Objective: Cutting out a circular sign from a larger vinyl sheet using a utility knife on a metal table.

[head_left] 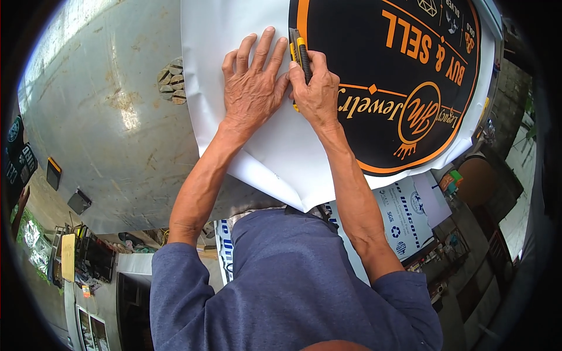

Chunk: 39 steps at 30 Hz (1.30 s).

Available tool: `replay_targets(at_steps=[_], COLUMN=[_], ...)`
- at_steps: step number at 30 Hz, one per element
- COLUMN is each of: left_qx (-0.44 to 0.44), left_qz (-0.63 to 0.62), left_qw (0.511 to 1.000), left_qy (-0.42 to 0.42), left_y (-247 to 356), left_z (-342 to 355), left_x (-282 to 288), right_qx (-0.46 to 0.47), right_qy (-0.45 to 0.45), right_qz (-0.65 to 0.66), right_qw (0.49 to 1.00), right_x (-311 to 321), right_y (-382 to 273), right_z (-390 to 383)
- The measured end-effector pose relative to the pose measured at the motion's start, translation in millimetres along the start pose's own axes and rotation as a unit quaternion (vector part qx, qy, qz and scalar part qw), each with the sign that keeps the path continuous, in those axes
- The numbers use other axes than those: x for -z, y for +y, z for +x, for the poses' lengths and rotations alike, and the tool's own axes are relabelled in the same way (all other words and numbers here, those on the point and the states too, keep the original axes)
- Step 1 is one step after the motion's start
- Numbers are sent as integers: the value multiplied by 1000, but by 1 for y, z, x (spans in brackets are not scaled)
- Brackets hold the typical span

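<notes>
A large white sheet (234, 23) printed with a black sign panel (363, 64) edged in orange lies on a metal table. The panel's lettering is upside down to me. My left hand (253, 90) presses flat on the white margin, fingers spread, just left of the panel's edge. Gripped in my right hand (316, 88) is a yellow and black utility knife (302, 55). Its tip points away from me, at the orange border on the panel's left side; whether the blade touches the sheet I cannot tell. The sheet's near edge curls up in front of me.
The bare metal tabletop (111, 117) extends left, with a cluster of angular grey-tan pieces (172, 82) beside the sheet. Two small dark rectangular objects, one yellow-edged (53, 173) and one black (79, 202), lie near its left rim. A person in a dark shirt (20, 161) stands at far left.
</notes>
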<state>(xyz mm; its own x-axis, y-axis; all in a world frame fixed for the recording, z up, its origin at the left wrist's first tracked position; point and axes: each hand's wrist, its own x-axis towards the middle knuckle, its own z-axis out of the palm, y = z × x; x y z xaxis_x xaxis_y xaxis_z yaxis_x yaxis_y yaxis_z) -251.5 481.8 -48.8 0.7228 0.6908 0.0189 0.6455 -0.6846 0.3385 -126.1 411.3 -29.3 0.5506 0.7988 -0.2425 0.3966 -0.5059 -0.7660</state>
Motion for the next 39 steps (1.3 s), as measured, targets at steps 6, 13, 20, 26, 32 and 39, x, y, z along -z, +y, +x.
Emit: replay_targets(at_steps=[6, 13, 20, 26, 32, 39], left_qx=[2, 2, 5, 15, 20, 12], left_qz=[-2, -16, -19, -20, -18, -19], left_qw=[1000, 1000, 1000, 1000, 1000, 1000], left_qy=[7, 10, 7, -8, -5, 4], left_y=[-1, -2, -2, 0, -2, -2], left_z=[1, -1, 1, 1, 1, 1], left_x=[-3, -4, -4, -2, -3, -5], right_qx=[-69, -54, -41, -20, -61, -48], right_qy=[-26, -15, -14, 10, -21, -11], right_qz=[26, 17, 11, 16, 8, 3], right_qw=[997, 998, 999, 1000, 998, 999], right_x=[2, 1, 1, -3, 1, -1], right_y=[-7, -10, -8, -3, -13, -12], right_z=[-1, -2, -1, -2, 0, 0])
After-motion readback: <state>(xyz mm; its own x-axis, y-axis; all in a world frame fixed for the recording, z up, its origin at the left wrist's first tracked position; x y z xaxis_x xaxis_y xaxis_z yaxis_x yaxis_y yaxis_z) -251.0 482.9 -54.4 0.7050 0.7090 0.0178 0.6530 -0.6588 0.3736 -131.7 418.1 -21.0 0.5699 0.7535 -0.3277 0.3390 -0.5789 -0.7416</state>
